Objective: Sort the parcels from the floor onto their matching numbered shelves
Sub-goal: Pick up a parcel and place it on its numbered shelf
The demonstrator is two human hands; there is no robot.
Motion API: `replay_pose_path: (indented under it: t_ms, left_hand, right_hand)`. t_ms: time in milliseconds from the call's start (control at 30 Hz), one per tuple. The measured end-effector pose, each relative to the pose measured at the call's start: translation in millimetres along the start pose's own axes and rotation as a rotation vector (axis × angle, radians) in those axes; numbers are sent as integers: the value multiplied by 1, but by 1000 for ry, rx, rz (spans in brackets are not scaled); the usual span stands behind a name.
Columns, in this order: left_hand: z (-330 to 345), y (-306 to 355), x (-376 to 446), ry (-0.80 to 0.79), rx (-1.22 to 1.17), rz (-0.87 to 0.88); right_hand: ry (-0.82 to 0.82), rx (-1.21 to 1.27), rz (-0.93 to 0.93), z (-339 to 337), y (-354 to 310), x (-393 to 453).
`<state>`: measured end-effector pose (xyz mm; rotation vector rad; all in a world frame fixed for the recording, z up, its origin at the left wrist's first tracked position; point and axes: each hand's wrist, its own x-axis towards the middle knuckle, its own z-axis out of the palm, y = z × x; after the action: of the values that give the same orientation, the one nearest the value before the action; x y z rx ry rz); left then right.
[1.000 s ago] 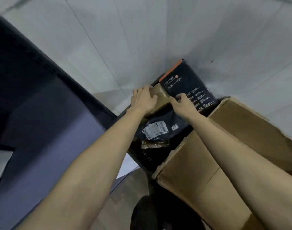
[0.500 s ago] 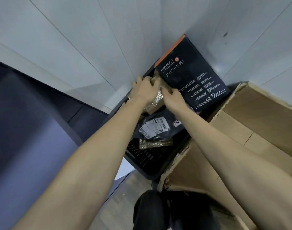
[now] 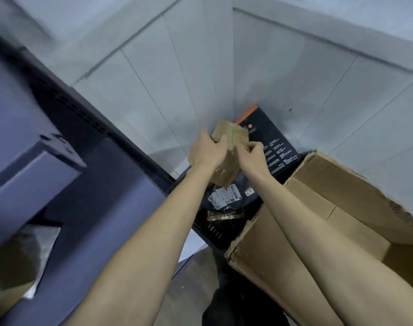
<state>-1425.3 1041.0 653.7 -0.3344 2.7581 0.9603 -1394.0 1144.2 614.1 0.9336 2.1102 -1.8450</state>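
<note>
A small brown taped parcel [image 3: 231, 137] is held up in front of the wall, above a dark crate [image 3: 212, 234]. My left hand [image 3: 206, 150] grips its left side with the fingers wrapped over the edge. Its right side is pinched by my right hand [image 3: 252, 152]. In the crate below lies a dark bag parcel [image 3: 224, 196] with a white shipping label and a small number tag. A black hair-dryer box [image 3: 274, 140] with an orange edge leans against the wall behind the held parcel.
A large torn cardboard box [image 3: 330, 208] stands at the right, under my right forearm. A dark metal shelf unit [image 3: 59, 161] fills the left side, with a wrapped parcel [image 3: 15, 267] on a lower level. The tiled wall [image 3: 177, 67] is straight ahead.
Both hands have lifted the brown parcel out of the crate and up in front of the hair-dryer box. The view has swung left, showing more of the shelf unit.
</note>
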Motion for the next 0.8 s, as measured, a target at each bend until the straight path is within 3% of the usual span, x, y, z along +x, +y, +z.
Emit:
replay_pose_path:
  t_ms: [267, 433, 567, 633, 800]
  left_hand:
    - [-90, 79, -69, 77, -270, 125]
    - [-128, 130, -89, 6, -513, 205]
    - [-150, 149, -109, 31, -494, 309]
    - [-157, 153, -115, 33, -523, 280]
    - [-166, 160, -126, -208, -737, 217]
  right_hand:
    - [23, 111, -32, -54, -111, -98]
    - [84, 137, -145, -87, -159, -137]
    - [108, 224, -212, -107, -181, -158]
    - [122, 203, -226, -118, -191, -169]
    - [197, 72, -246, -128, -204, -183]
